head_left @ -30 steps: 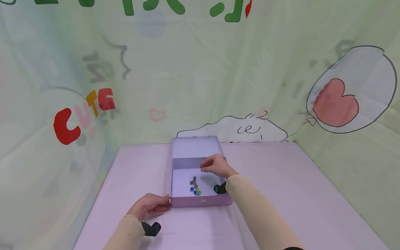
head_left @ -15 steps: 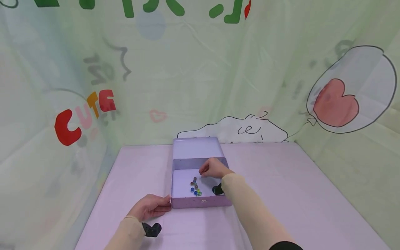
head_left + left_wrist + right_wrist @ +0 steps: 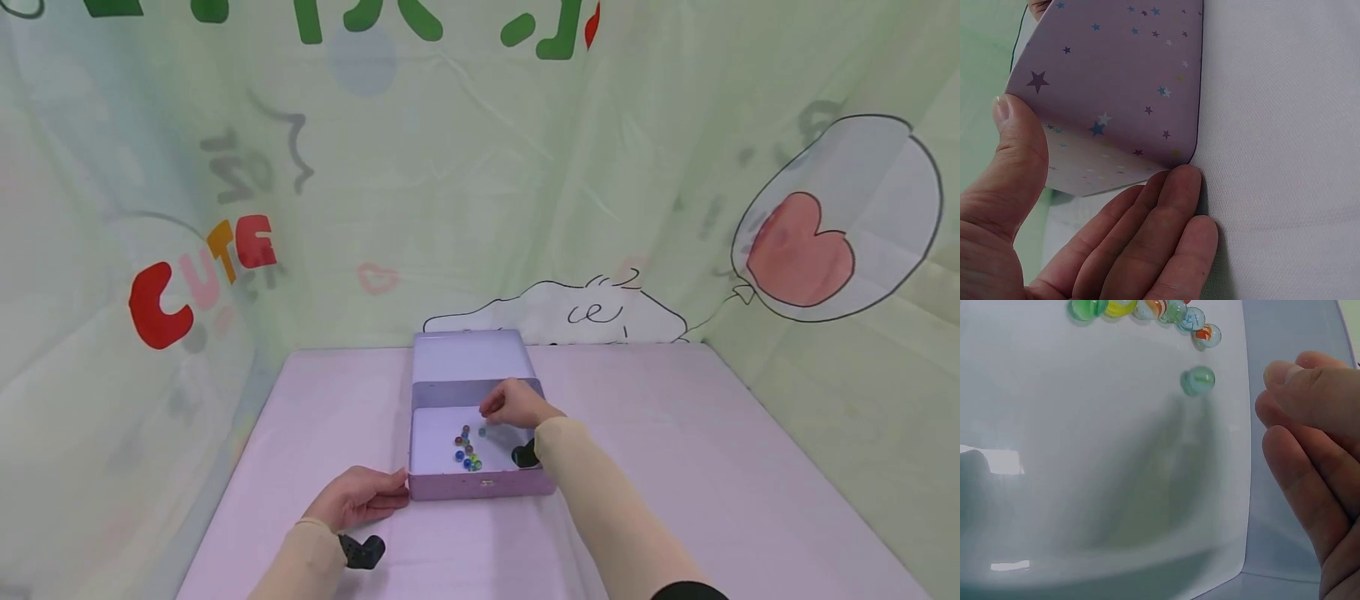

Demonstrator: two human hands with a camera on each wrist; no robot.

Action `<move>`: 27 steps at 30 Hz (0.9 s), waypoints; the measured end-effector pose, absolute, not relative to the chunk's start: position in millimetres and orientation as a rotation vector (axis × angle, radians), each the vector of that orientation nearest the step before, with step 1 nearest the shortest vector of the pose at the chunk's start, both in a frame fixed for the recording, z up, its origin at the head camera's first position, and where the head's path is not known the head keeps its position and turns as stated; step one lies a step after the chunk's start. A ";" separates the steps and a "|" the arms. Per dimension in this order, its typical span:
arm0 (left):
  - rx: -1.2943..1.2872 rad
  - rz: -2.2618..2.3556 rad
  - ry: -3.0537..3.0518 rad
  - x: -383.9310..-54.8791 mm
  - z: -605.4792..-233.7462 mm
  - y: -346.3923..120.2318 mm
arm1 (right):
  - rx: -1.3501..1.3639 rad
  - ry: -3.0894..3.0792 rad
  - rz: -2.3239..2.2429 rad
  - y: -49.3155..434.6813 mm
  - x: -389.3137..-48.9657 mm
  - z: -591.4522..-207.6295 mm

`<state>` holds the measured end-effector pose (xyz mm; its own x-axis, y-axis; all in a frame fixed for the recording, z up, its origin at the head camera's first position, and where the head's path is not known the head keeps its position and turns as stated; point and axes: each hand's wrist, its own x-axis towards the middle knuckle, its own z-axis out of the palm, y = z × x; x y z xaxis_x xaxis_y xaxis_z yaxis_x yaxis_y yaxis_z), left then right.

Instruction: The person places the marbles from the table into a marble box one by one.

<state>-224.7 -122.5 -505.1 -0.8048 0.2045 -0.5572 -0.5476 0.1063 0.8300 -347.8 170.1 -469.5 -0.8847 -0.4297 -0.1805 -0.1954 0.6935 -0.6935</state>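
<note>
An open purple box (image 3: 450, 486) sits with its hinged lid (image 3: 471, 354) laid back, its outside printed with stars. My left hand (image 3: 360, 497) is at the box's front left corner. In the left wrist view the thumb (image 3: 1022, 144) touches the upper edge and the fairly straight fingers (image 3: 1175, 200) meet the lower corner. Over the box's right half is my right hand (image 3: 517, 403), fingers loosely bent, nothing visible in them. A pale green marble (image 3: 1200, 380) lies alone on the white floor below it. Several coloured marbles (image 3: 1088, 307) form an uneven line nearby.
The box stands on a table with a pale pink cover (image 3: 637, 450). Printed fabric curtains (image 3: 480, 192) enclose the back and both sides. A black wrist device (image 3: 363, 552) is on the left wrist, another (image 3: 525, 454) on the right.
My right hand has lowered into the box and let go of a pale green marble, which now lies right of the line. My left hand keeps its place at the corner.
</note>
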 end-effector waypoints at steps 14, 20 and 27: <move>-0.309 1.755 1.830 -228.1 -510.6 -129.2 | -0.347 2.600 -1.316 222.2 -343.8 -442.7; -0.289 1.787 1.809 -223.5 -514.4 -138.5 | -0.264 2.643 -1.383 273.3 -339.4 -435.0; -0.283 1.804 1.781 -223.9 -520.7 -149.8 | -0.195 2.707 -1.357 318.4 -326.8 -431.2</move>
